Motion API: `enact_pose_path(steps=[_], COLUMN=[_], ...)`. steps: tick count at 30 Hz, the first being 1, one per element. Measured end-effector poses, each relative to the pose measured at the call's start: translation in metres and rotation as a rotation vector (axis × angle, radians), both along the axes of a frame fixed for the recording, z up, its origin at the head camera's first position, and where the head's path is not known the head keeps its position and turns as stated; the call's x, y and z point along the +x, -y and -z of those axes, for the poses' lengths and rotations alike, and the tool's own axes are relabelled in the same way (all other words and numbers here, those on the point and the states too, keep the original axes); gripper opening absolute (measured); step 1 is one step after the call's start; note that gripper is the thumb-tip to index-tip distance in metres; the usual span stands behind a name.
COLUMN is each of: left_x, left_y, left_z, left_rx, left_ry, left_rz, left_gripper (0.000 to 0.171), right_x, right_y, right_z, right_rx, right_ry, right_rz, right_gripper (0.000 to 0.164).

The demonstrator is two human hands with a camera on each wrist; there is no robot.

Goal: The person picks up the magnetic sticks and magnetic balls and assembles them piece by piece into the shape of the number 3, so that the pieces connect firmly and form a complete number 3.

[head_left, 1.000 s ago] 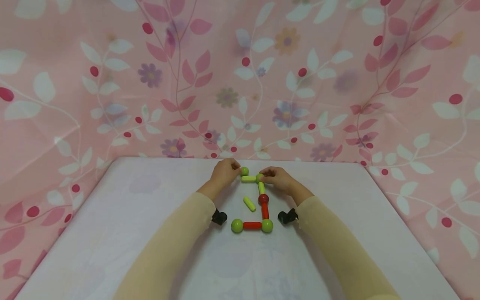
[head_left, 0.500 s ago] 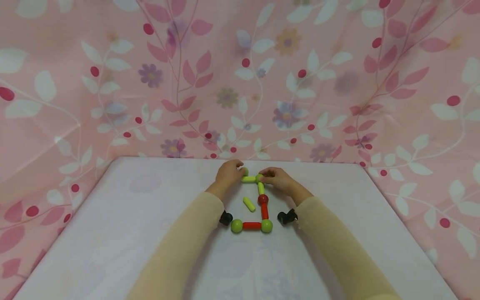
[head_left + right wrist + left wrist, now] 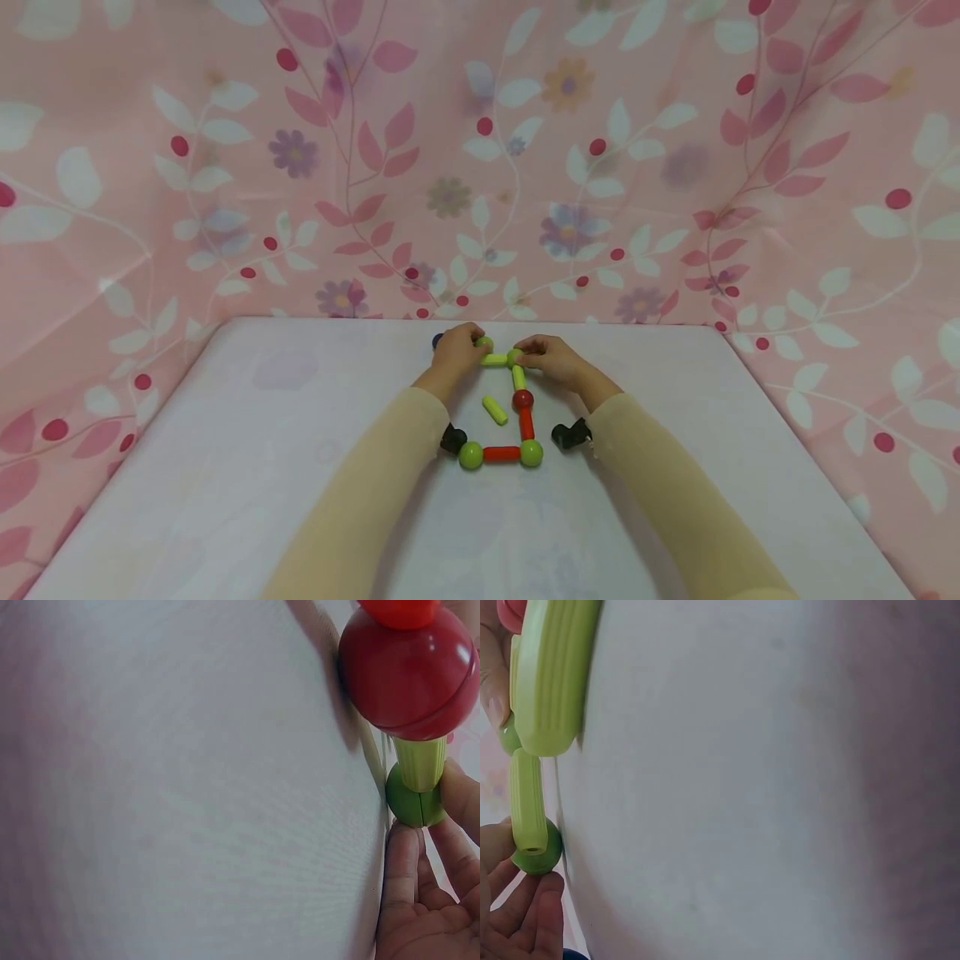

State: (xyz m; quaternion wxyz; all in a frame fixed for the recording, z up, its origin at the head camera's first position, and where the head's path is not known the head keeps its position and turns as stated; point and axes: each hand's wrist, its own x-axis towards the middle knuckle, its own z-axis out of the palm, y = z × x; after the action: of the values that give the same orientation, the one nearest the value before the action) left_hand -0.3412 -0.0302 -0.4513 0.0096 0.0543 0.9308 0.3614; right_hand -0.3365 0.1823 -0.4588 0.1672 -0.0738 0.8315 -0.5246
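My left hand [image 3: 456,350] pinches a loose green ball [image 3: 485,343] between thumb and fingers. In the left wrist view this green ball [image 3: 544,855] sits behind the open-holed end of a yellow-green rod [image 3: 528,799]. My right hand [image 3: 557,358] pinches the green corner ball [image 3: 514,357], which joins that rod [image 3: 495,360] to another yellow-green rod [image 3: 519,377]. From there the chain runs through a red ball [image 3: 522,399] and a red rod [image 3: 527,422] to a green ball [image 3: 531,453]. A second red rod [image 3: 502,454] ends in another green ball [image 3: 471,455].
A loose yellow-green rod [image 3: 495,410] lies inside the bent chain. Behind my left hand a dark blue ball [image 3: 438,341] partly shows. The white table [image 3: 225,467] meets a pink floral cloth [image 3: 480,167] at the back. Black wrist cameras [image 3: 573,434] hang near the chain.
My left hand has shifted a little right, closer around the loose green ball. A dark blue ball now shows beyond the left hand. The right hand stays on its corner ball.
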Motion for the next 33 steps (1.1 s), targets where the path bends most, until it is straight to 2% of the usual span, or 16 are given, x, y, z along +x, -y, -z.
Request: enact_pose_path(steps=[11, 19, 29, 33], left_x=[0.006, 0.008, 0.015, 0.019], left_y=[0.004, 0.007, 0.019, 0.026], left_z=[0.001, -0.002, -0.016, -0.016], left_rx=[0.019, 0.036, 0.073, 0.071], left_ry=[-0.022, -0.051, -0.076, -0.068], left_rz=[0.003, -0.016, 0.046, 0.056], left_gripper=[0.028, 0.029, 0.030, 0.029], right_x=[-0.002, 0.000, 0.001, 0.001], right_y=[0.000, 0.000, 0.000, 0.000], right_z=[0.005, 0.001, -0.002, -0.001], right_rx=[0.035, 0.030, 0.018, 0.008], right_ry=[0.001, 0.001, 0.013, 0.018], right_rz=[0.005, 0.003, 0.011, 0.012], right_gripper=[0.037, 0.037, 0.036, 0.036])
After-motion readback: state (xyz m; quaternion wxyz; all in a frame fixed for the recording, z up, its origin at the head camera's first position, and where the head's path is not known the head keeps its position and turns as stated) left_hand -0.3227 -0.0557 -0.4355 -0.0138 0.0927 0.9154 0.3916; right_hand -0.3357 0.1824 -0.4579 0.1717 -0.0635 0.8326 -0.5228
